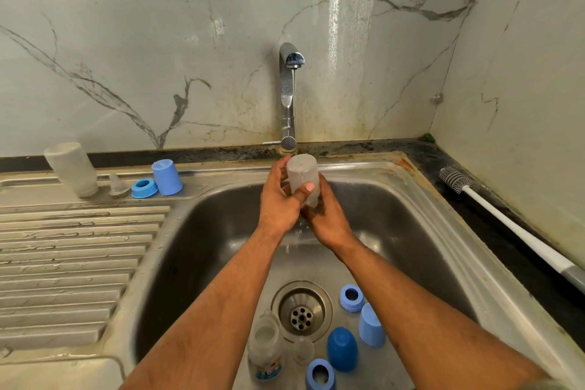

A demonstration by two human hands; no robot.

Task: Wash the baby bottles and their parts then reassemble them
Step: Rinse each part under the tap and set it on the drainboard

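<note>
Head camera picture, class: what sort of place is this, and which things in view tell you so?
Most likely a home kitchen sink area. A stainless steel sink basin with a ribbed draining board sits below a chrome tap, against marble-patterned wall panels, with a white-handled bottle brush on the dark counter.

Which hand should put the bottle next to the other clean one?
Probably the left hand. It already grips the bottle body, and the washed bottle stands on the drainboard, on that hand's side. The right hand only holds the bottle's lower end and would have to cross over.
</note>
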